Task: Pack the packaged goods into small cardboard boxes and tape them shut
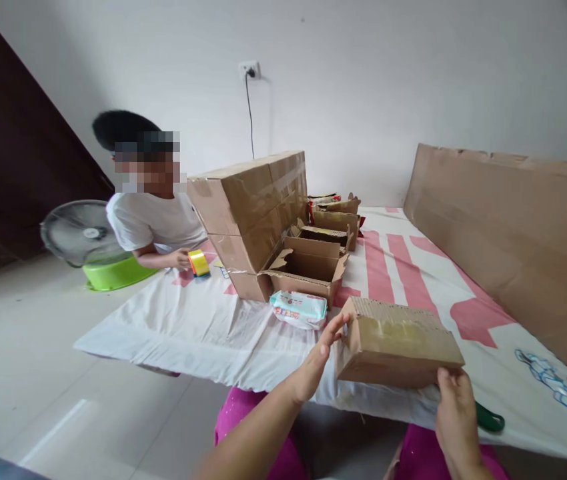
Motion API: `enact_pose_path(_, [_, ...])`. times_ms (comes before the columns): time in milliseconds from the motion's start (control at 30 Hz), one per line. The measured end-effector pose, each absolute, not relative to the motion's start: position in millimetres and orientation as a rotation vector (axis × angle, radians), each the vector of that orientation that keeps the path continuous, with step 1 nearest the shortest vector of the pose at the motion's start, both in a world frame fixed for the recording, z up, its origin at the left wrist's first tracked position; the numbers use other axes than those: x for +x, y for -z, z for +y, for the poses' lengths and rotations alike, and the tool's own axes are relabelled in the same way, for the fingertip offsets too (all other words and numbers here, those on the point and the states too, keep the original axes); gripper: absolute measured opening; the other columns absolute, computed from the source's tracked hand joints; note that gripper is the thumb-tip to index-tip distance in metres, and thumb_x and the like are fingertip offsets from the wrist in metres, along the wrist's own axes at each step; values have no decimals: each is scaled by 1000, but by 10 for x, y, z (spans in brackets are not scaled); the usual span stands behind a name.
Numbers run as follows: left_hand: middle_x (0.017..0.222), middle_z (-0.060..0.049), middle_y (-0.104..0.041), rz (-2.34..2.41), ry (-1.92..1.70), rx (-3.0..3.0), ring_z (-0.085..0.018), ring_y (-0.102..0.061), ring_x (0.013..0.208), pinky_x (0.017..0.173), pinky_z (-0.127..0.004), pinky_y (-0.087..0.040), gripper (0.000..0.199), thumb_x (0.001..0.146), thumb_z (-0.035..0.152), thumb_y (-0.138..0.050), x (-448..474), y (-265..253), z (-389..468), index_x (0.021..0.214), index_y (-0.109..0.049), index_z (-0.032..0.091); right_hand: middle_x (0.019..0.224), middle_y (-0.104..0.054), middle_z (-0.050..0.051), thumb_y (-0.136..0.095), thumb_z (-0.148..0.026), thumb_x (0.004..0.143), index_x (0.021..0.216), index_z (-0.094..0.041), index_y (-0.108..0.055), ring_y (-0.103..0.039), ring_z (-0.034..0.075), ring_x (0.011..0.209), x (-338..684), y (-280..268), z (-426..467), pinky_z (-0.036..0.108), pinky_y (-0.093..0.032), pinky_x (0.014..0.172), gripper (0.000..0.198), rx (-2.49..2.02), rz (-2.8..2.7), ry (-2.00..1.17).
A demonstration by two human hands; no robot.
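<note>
A closed cardboard box (408, 343) with clear tape across its top sits between my two hands at the table's front edge. My left hand (316, 363) presses against its left end, fingers fairly straight. At the box's lower right corner, my right hand (456, 407) grips with bent fingers; part of that grip is hidden. Whether the box rests fully on the cloth, I cannot tell. Beside my right hand, a dark green handle (489, 419) pokes out, the rest of it covered. A white and teal wipes pack (298, 310) lies just beyond my left fingertips.
Taped cardboard boxes (248, 207) form a stacked wall, with open cardboard boxes (308, 267) along it. A large cardboard panel (508, 247) stands at the right. Across the table, a person (158, 220) holds a yellow tape roll (198, 263). A fan (91, 233) stands behind.
</note>
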State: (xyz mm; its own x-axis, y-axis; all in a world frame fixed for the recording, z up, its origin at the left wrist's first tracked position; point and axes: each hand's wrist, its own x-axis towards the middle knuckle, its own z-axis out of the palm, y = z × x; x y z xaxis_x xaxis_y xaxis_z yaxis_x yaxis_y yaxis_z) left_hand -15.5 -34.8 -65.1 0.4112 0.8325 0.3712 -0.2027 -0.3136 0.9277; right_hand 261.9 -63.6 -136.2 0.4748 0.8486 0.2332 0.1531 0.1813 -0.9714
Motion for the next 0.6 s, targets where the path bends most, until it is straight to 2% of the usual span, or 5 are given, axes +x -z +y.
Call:
enact_pose_path(67, [161,-9,-23,631,-1141,1538,-32,-18,147,116,-55,-20,72,90,65,-41,-193,719,-305,151,-25,30,111,-65,8,-57,-52,85,115,-21,-55,-59,24,104,2548,1350,-633,37,-44,93,44,-1342,-924,-657])
enact_pose_path(167, [157,-11,-30,731,-1143,1493,-32,-27,144,116,-53,-24,74,88,59,-52,-228,846,-274,151,-26,28,102,-67,8,-67,-56,76,112,-19,-56,-62,24,93,2486,1356,-636,35,-49,84,52,-1364,-926,-680])
enact_pose_path(367, [154,-13,-32,1035,-1227,1680,-31,-29,143,114,-53,-29,66,91,46,-54,-226,895,-292,148,-27,28,104,-69,11,-43,-55,91,104,-19,-63,-63,26,100,2767,1385,-624,38,-50,86,43,-1414,-1148,-499])
enact_pose_path(500, [150,-14,-37,1243,-1361,2078,-31,-29,142,112,-56,-28,55,92,33,-54,-195,676,-301,143,-35,28,93,-71,9,-54,-52,84,91,-21,-67,-65,28,93,3161,1474,-521,44,-50,87,34,-1567,-1456,-217])
enact_pose_path(600, [146,-13,-43,1262,-1277,2395,-33,-25,144,112,-56,-28,50,91,28,-55,-111,470,-302,139,-42,27,95,-73,9,-61,-46,75,91,-23,-70,-66,31,92,3374,1564,-478,48,-50,85,29,-1660,-1703,-73])
